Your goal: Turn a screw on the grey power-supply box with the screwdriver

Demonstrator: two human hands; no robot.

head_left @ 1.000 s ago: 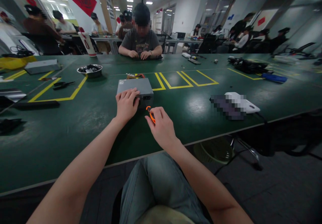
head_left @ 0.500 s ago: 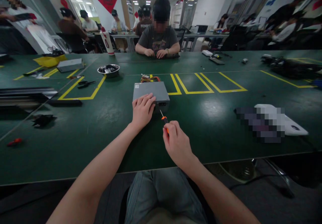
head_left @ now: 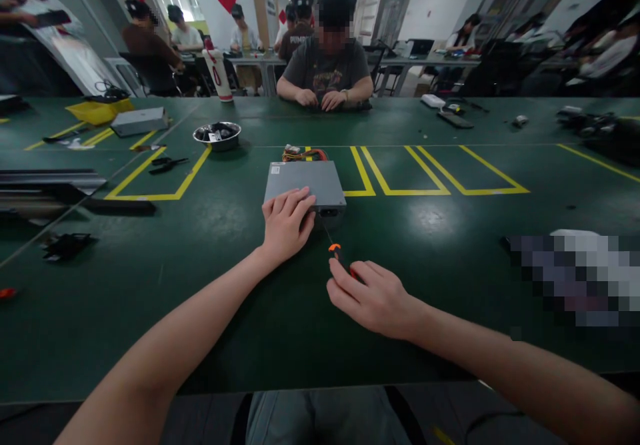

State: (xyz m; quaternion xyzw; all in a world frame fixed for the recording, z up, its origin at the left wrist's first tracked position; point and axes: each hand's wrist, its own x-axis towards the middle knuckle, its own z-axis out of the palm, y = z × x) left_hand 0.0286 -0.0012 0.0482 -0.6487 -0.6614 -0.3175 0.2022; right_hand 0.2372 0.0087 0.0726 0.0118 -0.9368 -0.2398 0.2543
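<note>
A grey metal power supply box (head_left: pixel 307 180) lies flat on the green table (head_left: pixel 225 278), with coloured wires (head_left: pixel 303 154) at its far end. My left hand (head_left: pixel 286 224) rests on the box's near left corner, fingers spread and flat. My right hand (head_left: pixel 373 297) lies low on the table just right of it, fingers curled over an orange-and-black screwdriver (head_left: pixel 337 254). The screwdriver's thin shaft points at the box's near face.
A metal bowl (head_left: pixel 217 134) with small parts and black pliers (head_left: pixel 167 163) sit at the left inside yellow tape lines. Metal panels (head_left: pixel 47 185) lie far left. A person (head_left: pixel 325 65) works across the table. A blurred item (head_left: pixel 575 275) lies at the right.
My right hand has lowered from upright to flat on the table, laying the screwdriver down toward the box. The view has shifted down and forward. My left hand stays on the box.
</note>
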